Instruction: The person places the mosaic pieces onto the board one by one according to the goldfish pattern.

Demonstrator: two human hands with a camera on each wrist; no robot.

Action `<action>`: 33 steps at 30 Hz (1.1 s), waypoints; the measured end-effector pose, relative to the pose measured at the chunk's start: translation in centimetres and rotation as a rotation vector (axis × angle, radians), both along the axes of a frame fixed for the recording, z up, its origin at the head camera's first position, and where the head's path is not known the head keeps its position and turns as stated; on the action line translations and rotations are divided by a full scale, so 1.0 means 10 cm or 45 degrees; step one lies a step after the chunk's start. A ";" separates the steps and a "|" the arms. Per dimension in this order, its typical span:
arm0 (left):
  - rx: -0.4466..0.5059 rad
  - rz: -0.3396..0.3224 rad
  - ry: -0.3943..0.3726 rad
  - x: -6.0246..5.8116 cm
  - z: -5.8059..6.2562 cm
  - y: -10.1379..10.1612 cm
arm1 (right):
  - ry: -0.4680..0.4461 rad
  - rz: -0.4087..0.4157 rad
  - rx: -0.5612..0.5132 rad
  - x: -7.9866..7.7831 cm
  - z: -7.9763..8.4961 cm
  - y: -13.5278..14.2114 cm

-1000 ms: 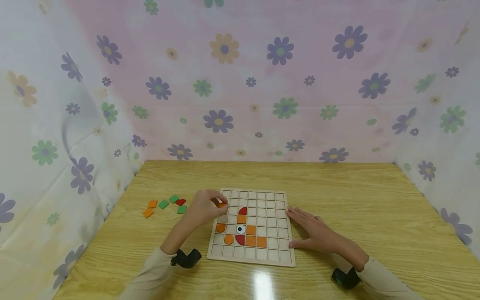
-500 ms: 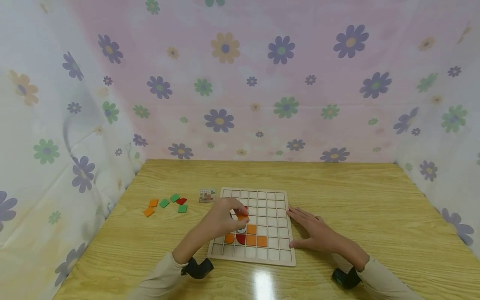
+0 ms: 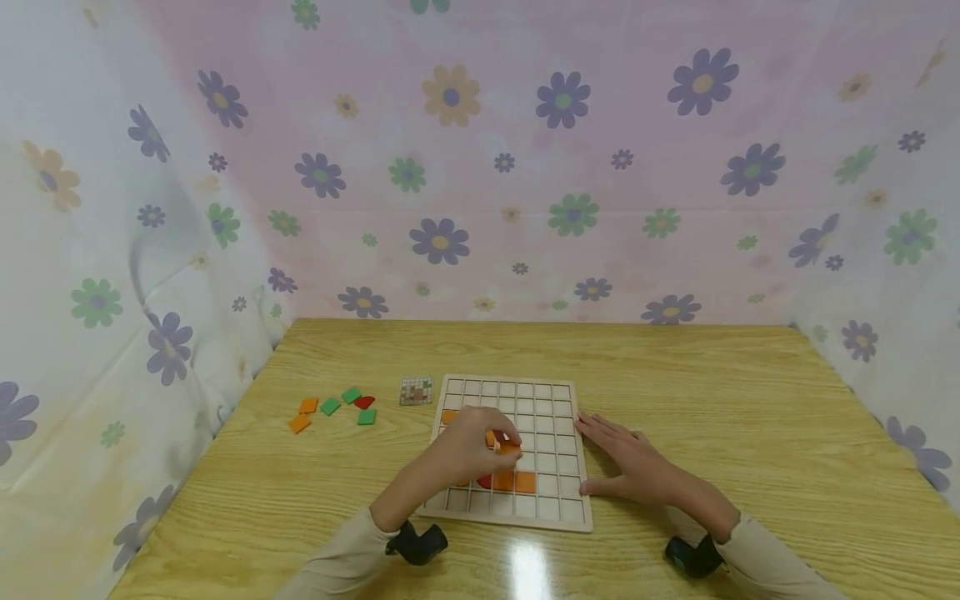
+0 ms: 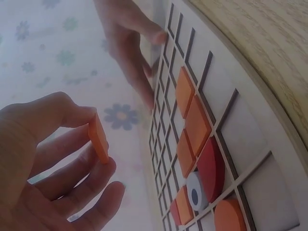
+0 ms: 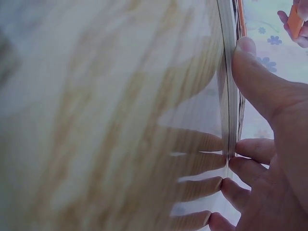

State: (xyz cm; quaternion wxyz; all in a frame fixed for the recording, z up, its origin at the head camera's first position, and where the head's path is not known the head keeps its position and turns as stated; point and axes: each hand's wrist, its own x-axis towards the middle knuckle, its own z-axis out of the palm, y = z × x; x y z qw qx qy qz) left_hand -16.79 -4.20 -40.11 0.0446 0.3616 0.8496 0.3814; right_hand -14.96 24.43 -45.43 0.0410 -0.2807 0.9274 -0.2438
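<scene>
My left hand point(image 3: 472, 446) is above the middle of a wooden grid board point(image 3: 551, 508). Between thumb and fingers it pinches a thin orange square tile point(image 4: 98, 138), raised off the board and tilted on edge. Set in the grid are orange squares point(image 4: 197, 122), a red quarter-round piece point(image 4: 211, 169), a white eye piece point(image 4: 195, 191) and an orange round piece point(image 4: 230, 215); the left hand partly covers them in the head view. Another orange piece point(image 3: 449, 417) lies in the left column. My right hand point(image 3: 633, 467) rests against the board's right edge, fingers extended and thumb apart.
Left of the board, loose orange tiles point(image 3: 300, 423), green tiles point(image 3: 367, 417) and a red piece point(image 3: 364, 402) lie on the wooden table point(image 3: 675, 367). A small patterned card point(image 3: 416, 391) is beside the board's upper left corner. Flowered cloth point(image 3: 510, 192) hangs behind.
My left hand has moved right from the board's left column to its middle, uncovering the card and an orange piece in that column. The right hand has stayed at the edge.
</scene>
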 end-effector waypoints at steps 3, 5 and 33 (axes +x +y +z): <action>-0.027 -0.016 0.006 -0.02 -0.02 0.04 | -0.014 -0.006 0.004 0.00 0.00 0.00; -0.051 -0.023 0.024 -0.03 -0.02 0.06 | -0.019 -0.008 0.010 0.00 0.00 -0.01; -0.395 -0.050 0.148 -0.09 -0.34 0.31 | -0.005 0.000 -0.020 0.00 -0.04 0.00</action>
